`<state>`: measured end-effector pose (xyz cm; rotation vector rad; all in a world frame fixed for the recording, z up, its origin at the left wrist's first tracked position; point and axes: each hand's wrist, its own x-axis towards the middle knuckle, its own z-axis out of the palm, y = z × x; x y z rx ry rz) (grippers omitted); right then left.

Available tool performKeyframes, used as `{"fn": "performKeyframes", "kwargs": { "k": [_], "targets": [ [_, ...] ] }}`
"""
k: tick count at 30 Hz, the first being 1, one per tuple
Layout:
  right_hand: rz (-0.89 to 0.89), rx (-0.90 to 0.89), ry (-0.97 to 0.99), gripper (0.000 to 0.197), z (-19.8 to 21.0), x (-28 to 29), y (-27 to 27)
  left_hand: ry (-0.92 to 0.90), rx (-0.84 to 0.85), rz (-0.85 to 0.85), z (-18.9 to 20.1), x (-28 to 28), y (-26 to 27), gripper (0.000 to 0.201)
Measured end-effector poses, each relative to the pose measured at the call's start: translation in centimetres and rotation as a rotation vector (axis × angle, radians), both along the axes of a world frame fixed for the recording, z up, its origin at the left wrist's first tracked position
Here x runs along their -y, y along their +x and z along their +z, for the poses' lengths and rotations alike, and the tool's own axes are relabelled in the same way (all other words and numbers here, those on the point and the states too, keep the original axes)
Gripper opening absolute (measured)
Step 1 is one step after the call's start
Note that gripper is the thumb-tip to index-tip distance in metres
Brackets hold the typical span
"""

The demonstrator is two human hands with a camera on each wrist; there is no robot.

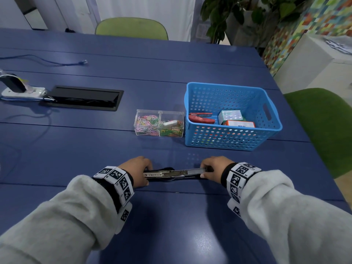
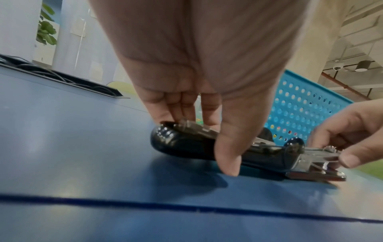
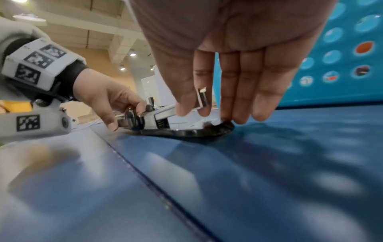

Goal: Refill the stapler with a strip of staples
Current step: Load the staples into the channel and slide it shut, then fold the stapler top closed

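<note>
While hands [image 1: 138, 171] grip stapler [image 1: 167, 173], basket [image 1: 233, 143] beyond

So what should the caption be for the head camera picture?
Two hands, left and right, hold an opened black stapler on a blue table.

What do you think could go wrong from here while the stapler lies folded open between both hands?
The staple strip, pinched only at its end by the right hand, might tilt and miss the channel. The open stapler, held by the left hand on the smooth table, could slide, or its sprung parts nip a finger.
</note>
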<state>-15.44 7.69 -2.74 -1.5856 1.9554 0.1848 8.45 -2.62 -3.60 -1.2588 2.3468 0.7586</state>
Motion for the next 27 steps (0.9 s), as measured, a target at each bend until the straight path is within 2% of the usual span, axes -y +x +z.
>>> {"fn": "performKeyframes", "kwargs": {
  "k": [8, 15, 21, 27],
  "targets": [
    [-0.198, 0.125, -0.111, 0.023, 0.2, -0.9, -0.6, -0.049, -0.256, 0.073, 2.9, 0.3, -1.3, 0.029],
    [-0.288, 0.206, -0.163, 0.021, 0.5, -1.3, -0.6, -0.019, -0.428, 0.076, 3.8, -1.2, -5.4, 0.034],
    [-0.352, 0.271, -0.202, 0.017, 0.6, -1.1, -0.4, 0.015, -0.414, -0.005, 2.7, -2.6, -8.4, 0.049],
    [-0.347, 0.328, -0.273, 0.03, 0.7, -1.3, -0.4, 0.003, -0.38, -0.035, 2.1, -3.1, -9.3, 0.049]
  ]
}}
